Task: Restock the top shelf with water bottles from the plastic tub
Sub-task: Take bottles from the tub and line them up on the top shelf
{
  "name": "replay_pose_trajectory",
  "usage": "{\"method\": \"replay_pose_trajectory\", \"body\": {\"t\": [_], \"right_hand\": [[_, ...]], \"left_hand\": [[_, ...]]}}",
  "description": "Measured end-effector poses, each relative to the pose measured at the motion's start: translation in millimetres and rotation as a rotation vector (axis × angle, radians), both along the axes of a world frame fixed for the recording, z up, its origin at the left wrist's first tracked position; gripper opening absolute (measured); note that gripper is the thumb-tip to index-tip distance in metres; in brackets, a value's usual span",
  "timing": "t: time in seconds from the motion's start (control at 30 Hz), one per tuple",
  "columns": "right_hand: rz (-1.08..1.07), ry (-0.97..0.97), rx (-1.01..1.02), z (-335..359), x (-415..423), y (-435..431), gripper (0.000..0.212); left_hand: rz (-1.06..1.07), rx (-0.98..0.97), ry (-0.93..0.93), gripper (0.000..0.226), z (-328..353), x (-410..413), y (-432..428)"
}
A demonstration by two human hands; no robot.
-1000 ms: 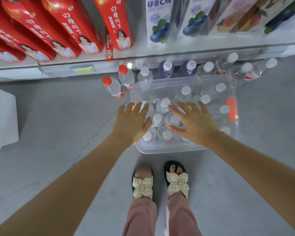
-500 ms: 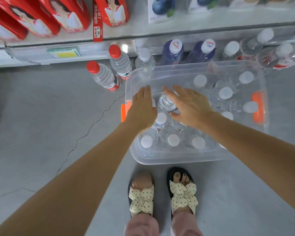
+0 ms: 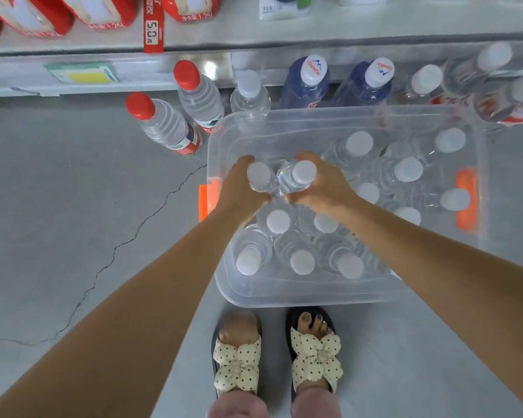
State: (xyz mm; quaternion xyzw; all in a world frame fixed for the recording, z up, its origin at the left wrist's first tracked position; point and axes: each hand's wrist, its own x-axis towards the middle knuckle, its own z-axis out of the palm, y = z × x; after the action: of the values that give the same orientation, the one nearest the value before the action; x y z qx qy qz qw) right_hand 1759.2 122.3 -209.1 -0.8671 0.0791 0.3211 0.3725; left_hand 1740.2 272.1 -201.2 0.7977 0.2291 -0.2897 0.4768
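Work looks barely begun: left hand (image 3: 239, 193) grips a bottle (image 3: 258, 175), right hand (image 3: 325, 190) a second bottle (image 3: 303, 173), both in the plastic tub (image 3: 284, 298); many more bottles (image 3: 302, 262) wait. Top shelf is maybe out of view.

"5.0" on red price strip (image 3: 153, 31) hanging from shelf (image 3: 375, 28)

One tub (image 3: 314, 300), two red-capped bottles (image 3: 163, 125)
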Motion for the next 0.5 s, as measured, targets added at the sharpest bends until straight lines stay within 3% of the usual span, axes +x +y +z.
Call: {"method": "replay_pose_trajectory", "body": {"t": [0.33, 0.5], "right_hand": [[-0.037, -0.038, -0.019, 9.2, -1.9, -1.8, 0.064], [-0.149, -0.089, 0.121, 58.2, -1.8, -12.1, 0.053]], "left_hand": [[0.069, 0.005, -0.130, 0.059, 8.5, 0.2, -2.0], [0.112, -0.073, -0.235, 0.058, 51.5, 6.0, 7.7]]}}
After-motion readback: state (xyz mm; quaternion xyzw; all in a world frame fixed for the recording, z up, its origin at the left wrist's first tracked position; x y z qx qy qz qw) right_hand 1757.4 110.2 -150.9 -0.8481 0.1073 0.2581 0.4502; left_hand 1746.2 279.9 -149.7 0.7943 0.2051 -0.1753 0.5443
